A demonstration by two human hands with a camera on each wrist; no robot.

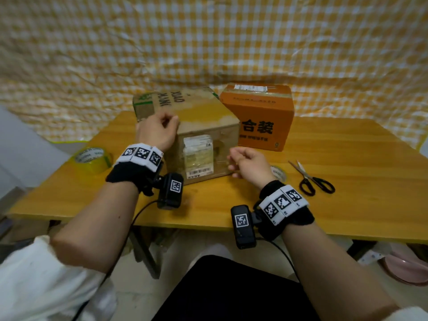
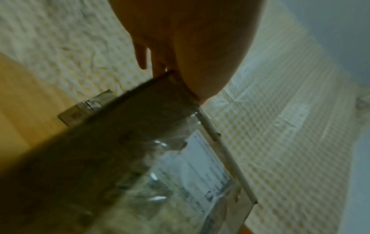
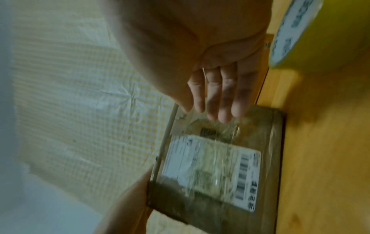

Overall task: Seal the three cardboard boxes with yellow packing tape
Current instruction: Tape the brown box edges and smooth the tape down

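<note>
A brown cardboard box [image 1: 208,117] stands mid-table with a shipping label on its near face and a glossy yellowish strip across its closed top. My left hand [image 1: 162,128] sits at the box's top near-left corner, fingers curled over the edge; the left wrist view shows the palm [image 2: 180,47] against that corner of the box [image 2: 120,142]. My right hand [image 1: 245,161] hovers by the lower right of the near face, fingers relaxed and holding nothing; these fingers [image 3: 216,110] hang just off the box [image 3: 220,166]. An orange box [image 1: 259,112] stands behind on the right, closed. A third box is not in view.
One yellow tape roll [image 1: 92,159] lies at the table's left edge. A second roll [image 1: 279,173] sits just behind my right wrist, also seen as the roll [image 3: 300,31]. Black scissors [image 1: 316,180] lie to the right on the wooden table [image 1: 359,154]. A checked cloth [image 1: 208,42] hangs behind.
</note>
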